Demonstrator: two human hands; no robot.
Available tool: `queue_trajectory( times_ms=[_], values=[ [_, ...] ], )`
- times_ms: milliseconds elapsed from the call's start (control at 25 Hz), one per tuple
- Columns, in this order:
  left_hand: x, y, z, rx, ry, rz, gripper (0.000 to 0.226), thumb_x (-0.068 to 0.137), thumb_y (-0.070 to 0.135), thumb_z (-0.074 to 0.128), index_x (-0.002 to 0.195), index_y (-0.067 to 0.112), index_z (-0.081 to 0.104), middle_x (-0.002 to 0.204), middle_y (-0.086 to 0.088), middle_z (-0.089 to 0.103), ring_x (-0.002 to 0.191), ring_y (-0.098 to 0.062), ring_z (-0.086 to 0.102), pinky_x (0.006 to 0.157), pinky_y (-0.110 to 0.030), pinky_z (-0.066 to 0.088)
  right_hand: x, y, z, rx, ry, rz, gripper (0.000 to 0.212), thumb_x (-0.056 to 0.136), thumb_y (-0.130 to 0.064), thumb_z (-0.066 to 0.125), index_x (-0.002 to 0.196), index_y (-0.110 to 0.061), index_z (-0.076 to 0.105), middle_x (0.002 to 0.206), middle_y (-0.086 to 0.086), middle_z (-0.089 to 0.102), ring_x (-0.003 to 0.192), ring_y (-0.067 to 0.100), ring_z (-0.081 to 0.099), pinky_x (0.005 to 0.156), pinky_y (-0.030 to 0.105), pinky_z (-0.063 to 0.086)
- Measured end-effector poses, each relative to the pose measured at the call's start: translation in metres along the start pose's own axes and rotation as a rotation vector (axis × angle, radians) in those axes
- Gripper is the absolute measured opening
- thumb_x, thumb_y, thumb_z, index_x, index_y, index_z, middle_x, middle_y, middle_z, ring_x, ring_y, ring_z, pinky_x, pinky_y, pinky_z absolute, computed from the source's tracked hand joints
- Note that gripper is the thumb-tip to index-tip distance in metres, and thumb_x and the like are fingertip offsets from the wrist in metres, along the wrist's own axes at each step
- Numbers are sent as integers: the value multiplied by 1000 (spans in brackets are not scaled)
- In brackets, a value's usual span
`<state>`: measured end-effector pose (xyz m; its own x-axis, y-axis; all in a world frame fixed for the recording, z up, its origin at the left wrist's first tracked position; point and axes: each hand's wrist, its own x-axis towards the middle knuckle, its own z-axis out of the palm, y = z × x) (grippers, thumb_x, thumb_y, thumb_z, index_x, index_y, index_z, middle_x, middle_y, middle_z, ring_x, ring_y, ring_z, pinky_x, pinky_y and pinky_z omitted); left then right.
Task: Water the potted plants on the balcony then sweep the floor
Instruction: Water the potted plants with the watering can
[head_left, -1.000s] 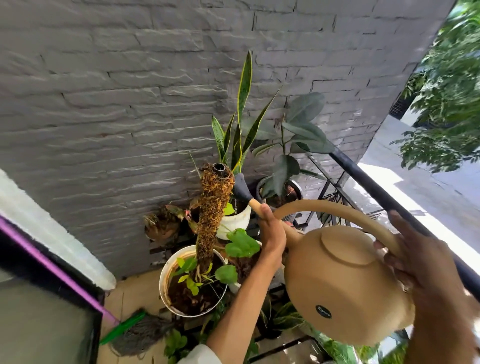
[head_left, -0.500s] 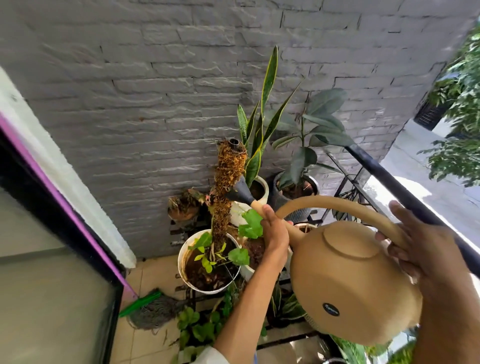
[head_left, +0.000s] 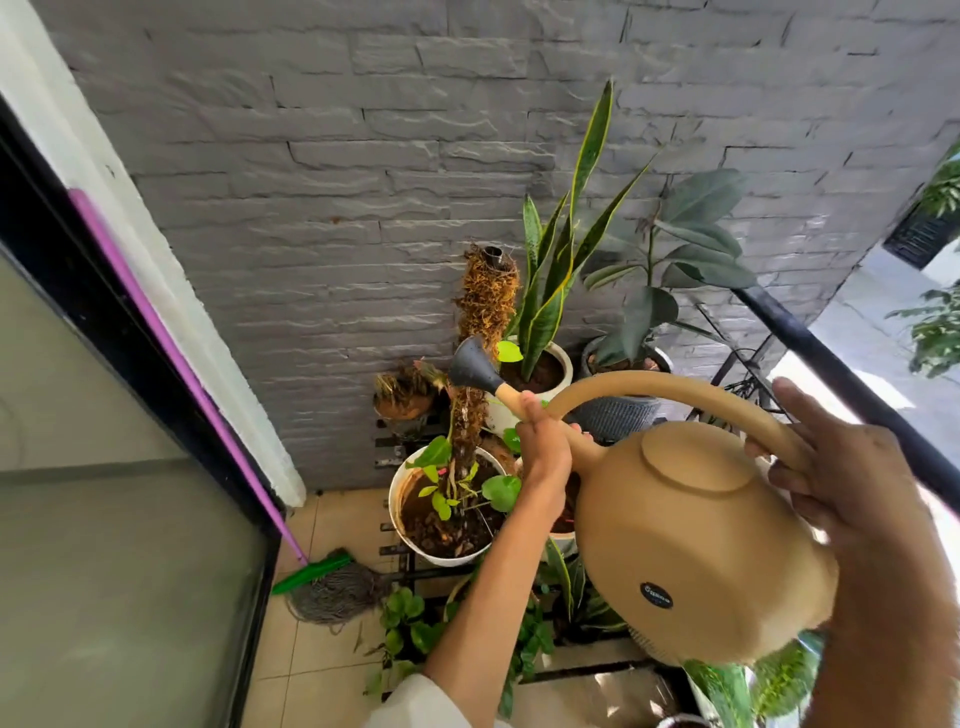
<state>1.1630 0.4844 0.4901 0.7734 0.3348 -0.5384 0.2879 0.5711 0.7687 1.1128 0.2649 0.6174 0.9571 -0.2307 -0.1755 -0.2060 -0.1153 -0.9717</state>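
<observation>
The left hand (head_left: 543, 447) is gripping the spout of the watering can (head_left: 696, 540). The right hand (head_left: 841, 467) is curling around its handle, and water is falling into the white pot (head_left: 402, 525).

Left hand (head_left: 543, 447) gripping forward, right hand (head_left: 852, 483) curled, arm raised

left hand (head_left: 543, 447) grips spout | right hand (head_left: 852, 467) grips watering can (head_left: 696, 535) handle

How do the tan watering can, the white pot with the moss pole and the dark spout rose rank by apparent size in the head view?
1. tan watering can, though nearest the camera
2. white pot
3. spout rose
</observation>
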Motion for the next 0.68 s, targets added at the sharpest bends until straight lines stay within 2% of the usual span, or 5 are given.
queue_trajectory(
  times_ms=[120,280,360,520,680],
  values=[
    [7,16,-8,3,-16,-9,52,107,61,28,123,16,49,90,-7,69,75,-17,70,77,-36,58,1,-6,18,36,-18,-16,41,76,-68,74,79,-29,85,82,24,59,40,16,35,39,11,25],
    [32,33,-24,41,5,10,59,106,65,27,126,15,51,94,-7,70,93,-26,71,97,-45,57,7,-2,47,38,-28,16,68,70,-80,77,77,-12,82,78,23,55,42,19,32,41,13,28],
    [45,37,-32,60,-3,-3,59,105,67,25,124,18,51,103,-9,70,106,-31,69,105,-50,53,8,0,60,38,-24,30,70,70,-81,77,78,-11,82,79,22,54,43,19,32,40,13,28],
    [69,48,-47,123,12,-20,67,105,66,23,131,12,52,114,-18,72,108,-36,69,104,-51,53,6,0,88,51,-20,70,67,74,-78,76,78,-11,82,79,23,57,44,19,33,42,13,28],
    [89,52,-54,156,-32,-56,65,103,69,21,126,17,51,114,-17,72,107,-35,70,101,-47,54,0,0,105,-11,2,75,79,79,-80,70,77,-1,79,49,14,41,33,16,28,38,10,27]
  ],
)
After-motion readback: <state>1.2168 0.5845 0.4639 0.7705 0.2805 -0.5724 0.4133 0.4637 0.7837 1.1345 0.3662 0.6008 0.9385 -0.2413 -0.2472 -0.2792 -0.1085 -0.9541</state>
